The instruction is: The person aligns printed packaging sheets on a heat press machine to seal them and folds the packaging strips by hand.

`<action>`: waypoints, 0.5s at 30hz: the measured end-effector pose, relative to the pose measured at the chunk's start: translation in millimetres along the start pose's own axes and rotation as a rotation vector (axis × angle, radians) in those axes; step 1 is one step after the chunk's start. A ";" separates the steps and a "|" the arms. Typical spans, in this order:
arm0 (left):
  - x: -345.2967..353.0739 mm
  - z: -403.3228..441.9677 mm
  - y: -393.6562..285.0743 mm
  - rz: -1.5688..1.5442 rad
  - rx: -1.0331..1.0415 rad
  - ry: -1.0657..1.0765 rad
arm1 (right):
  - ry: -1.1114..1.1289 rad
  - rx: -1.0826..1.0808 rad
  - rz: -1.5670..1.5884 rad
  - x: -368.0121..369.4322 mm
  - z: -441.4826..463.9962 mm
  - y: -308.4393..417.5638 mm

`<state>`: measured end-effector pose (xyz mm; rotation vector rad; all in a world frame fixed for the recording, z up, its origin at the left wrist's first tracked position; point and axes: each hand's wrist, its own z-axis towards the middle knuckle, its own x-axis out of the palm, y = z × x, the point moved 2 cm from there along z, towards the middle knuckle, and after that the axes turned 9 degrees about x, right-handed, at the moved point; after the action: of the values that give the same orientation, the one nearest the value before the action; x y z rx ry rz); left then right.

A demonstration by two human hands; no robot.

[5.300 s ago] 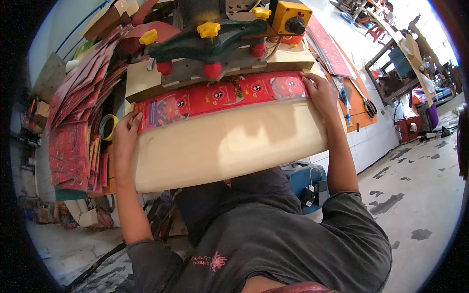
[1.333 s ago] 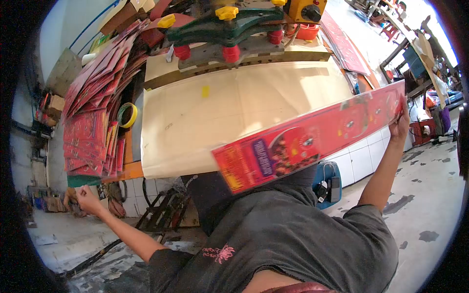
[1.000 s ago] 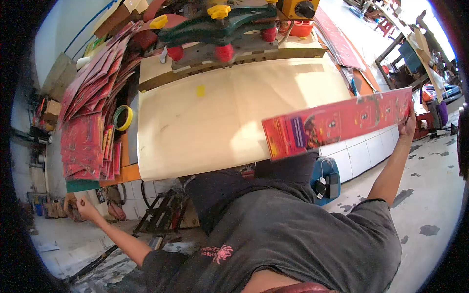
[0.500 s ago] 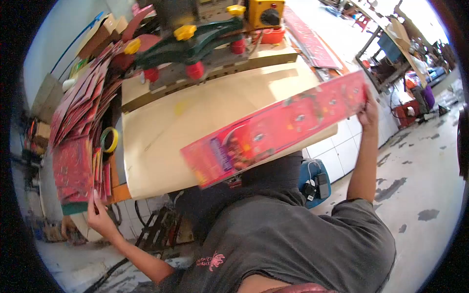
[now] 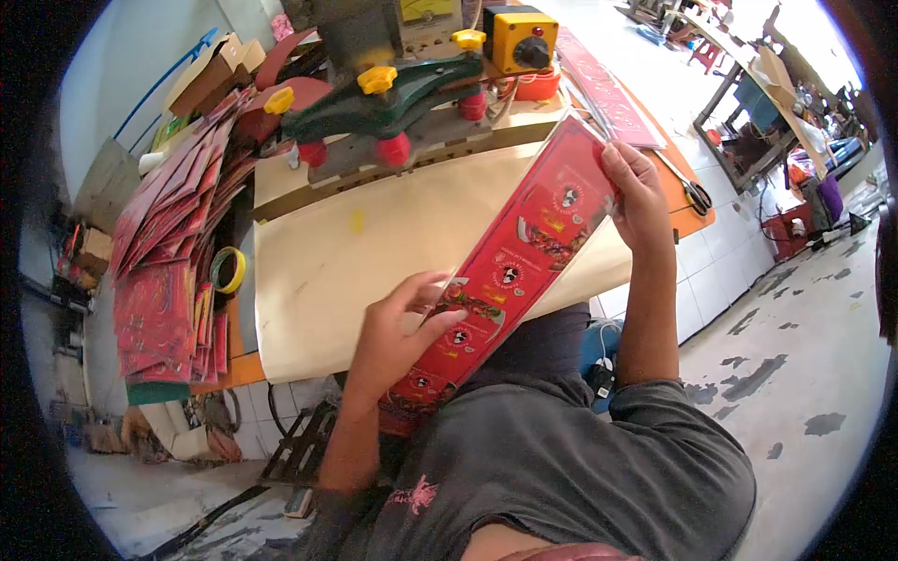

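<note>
A long red printed cardboard strip [image 5: 510, 271] with round logos and food pictures slants in front of my body, over the near edge of the press table. My right hand [image 5: 641, 192] is closed on its upper end, thumb on the printed face. Lower down, my left hand [image 5: 398, 332] holds the strip's left edge, its thumb across the face and its fingers at the edge, partly hidden. Beyond the strip lies the tan sheet [image 5: 318, 290] covering the work surface, below a machine with a dark green clamp arm [image 5: 383, 103].
Piled red printed pieces [image 5: 168, 271] lie at the left, beside a yellow tape roll [image 5: 227, 269]. A yellow control box [image 5: 521, 42] is at the back. More red strips [image 5: 608, 89] and scissors [image 5: 694, 192] rest on the right side of the table.
The strip has swung from nearly level to steeply slanted and come closer to my body. My left hand has left the pile at the left and taken hold of the strip.
</note>
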<state>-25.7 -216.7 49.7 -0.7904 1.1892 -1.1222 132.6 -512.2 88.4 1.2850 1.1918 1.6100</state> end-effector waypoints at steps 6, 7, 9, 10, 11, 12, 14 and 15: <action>-3.1 -6.2 -0.7 -0.072 -0.189 0.083 | 0.125 0.058 0.099 -10.0 -11.1 -8.8; -10.4 -10.8 -6.8 -0.060 -0.155 -0.003 | 0.228 0.060 0.095 -10.3 -16.0 -10.9; -38.8 -23.0 -20.7 -0.033 -0.094 -0.213 | 0.348 0.052 -0.004 3.1 -24.2 -8.9; -57.0 -31.0 -13.4 -0.127 -0.031 -0.332 | 0.469 0.044 -0.106 12.8 -29.7 -9.8; -75.6 -40.8 -8.1 -0.273 0.035 -0.475 | 0.511 0.085 -0.171 18.2 -35.4 -15.1; -91.4 -48.5 -17.2 -0.233 0.165 -0.629 | 0.554 0.122 -0.236 23.3 -41.1 -20.1; -129.9 -56.8 -11.1 -0.315 0.248 -0.764 | 0.746 0.202 -0.287 32.5 -50.3 -32.3; -149.0 -62.1 -13.4 -0.448 0.285 -0.905 | 0.848 0.209 -0.308 34.4 -53.5 -38.8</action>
<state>-88.1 -73.5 92.6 -1.1909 0.0922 -1.0597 72.8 -480.2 57.6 0.4513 1.9880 1.8736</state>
